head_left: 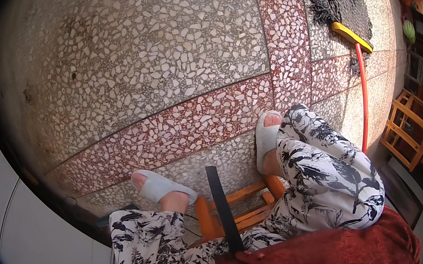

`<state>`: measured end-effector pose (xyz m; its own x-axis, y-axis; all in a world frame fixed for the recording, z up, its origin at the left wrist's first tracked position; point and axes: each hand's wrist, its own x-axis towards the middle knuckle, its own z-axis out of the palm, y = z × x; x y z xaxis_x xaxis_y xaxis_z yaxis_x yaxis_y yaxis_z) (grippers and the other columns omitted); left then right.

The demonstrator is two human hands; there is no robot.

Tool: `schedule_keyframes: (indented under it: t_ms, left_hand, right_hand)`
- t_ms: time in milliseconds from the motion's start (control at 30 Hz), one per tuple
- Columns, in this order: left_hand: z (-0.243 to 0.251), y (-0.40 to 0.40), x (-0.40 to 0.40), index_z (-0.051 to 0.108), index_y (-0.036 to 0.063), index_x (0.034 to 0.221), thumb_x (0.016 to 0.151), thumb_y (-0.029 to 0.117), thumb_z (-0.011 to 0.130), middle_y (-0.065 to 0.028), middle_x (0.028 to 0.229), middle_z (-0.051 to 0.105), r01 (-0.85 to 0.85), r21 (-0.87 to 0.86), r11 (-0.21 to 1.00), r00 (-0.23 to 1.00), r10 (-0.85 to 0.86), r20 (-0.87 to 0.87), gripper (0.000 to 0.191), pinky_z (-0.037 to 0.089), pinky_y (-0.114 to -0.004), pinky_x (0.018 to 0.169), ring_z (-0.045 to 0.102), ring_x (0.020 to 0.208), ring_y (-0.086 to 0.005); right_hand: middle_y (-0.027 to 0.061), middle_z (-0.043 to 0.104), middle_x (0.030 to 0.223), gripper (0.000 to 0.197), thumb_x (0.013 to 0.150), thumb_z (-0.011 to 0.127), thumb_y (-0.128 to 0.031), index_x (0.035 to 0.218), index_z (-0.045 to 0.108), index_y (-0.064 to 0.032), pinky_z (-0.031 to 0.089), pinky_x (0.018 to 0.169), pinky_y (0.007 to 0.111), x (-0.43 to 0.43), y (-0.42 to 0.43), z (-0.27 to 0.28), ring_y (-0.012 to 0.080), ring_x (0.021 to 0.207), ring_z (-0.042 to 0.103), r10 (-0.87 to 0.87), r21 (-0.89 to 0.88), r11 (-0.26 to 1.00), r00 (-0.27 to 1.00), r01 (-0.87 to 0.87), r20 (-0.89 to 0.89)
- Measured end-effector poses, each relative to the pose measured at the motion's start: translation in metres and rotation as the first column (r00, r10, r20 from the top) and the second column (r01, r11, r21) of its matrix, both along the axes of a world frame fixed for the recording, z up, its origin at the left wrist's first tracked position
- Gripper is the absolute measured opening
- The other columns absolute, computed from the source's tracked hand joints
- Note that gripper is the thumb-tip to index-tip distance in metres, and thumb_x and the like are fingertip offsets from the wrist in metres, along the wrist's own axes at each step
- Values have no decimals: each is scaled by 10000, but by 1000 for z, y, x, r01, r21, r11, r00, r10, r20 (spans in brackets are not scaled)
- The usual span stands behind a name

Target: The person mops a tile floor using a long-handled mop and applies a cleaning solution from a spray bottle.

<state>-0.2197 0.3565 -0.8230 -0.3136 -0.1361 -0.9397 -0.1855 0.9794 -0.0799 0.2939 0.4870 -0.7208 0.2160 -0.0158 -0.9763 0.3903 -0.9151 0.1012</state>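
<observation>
Both my hands are out of view. I sit on a low wooden stool (pixel 244 194), with my legs apart in black-and-white patterned trousers (pixel 324 181) and a red top (pixel 326 253). Pale slippers, the left one (pixel 160 185) and the right one (pixel 265 136), rest on a terrazzo floor (pixel 151 51). A black strap (pixel 224 207) hangs in front of my lap. Off to the right lies a mop with a grey strand head (pixel 339 0), a yellow clamp (pixel 350 37) and a red handle (pixel 364 98), whose lower end is hidden behind my knee.
On the left stands a white panel (pixel 49 244), perhaps a door or cabinet, with a dark base edge. A wooden chair (pixel 410 130), dark furniture and a green striped melon (pixel 409 31) are at the far right. Red terrazzo bands (pixel 283 20) cross the floor.
</observation>
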Motion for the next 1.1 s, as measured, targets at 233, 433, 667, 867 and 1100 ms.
schedule_keyframes:
  t_ms: [233,433,667,867,1100]
  left_hand:
    - [87,-34,12,442,100,1218,846,131,497,-138,1036,576,70,58,996,997,-68,-33,377,501,-378,672,608,796,-279]
    - [166,-74,35,442,104,1213,845,129,491,-140,1019,580,137,118,983,988,-128,-83,372,503,-387,655,611,776,-285]
    - [245,-98,87,442,108,1207,844,126,484,-141,999,584,239,162,958,965,-215,-153,366,506,-397,635,615,753,-293]
    - [291,-89,156,442,112,1203,843,123,478,-143,982,588,327,155,932,937,-298,-181,362,509,-406,618,618,733,-299]
    - [337,-64,230,442,116,1197,842,121,471,-145,962,593,437,135,889,885,-398,-243,356,512,-416,598,622,709,-307]
  right_hand:
    - [76,637,852,324,863,579,-268,1057,582,-9,505,656,293,38,-30,53,160,747,618,-38,172,984,998,45,-45]
    - [78,638,857,320,862,585,-250,1067,577,-4,506,654,295,96,-61,106,161,750,622,-72,366,925,992,104,-101]
    - [81,640,862,317,862,591,-229,1078,572,1,507,653,298,206,-113,166,162,754,626,29,665,746,996,33,-82]
    - [65,656,759,285,839,589,-222,980,617,24,501,633,270,330,-185,218,136,670,632,-87,567,822,996,59,23]
    - [84,653,679,187,831,560,-126,806,656,33,504,572,256,469,-333,245,137,590,622,-387,485,819,919,305,75]
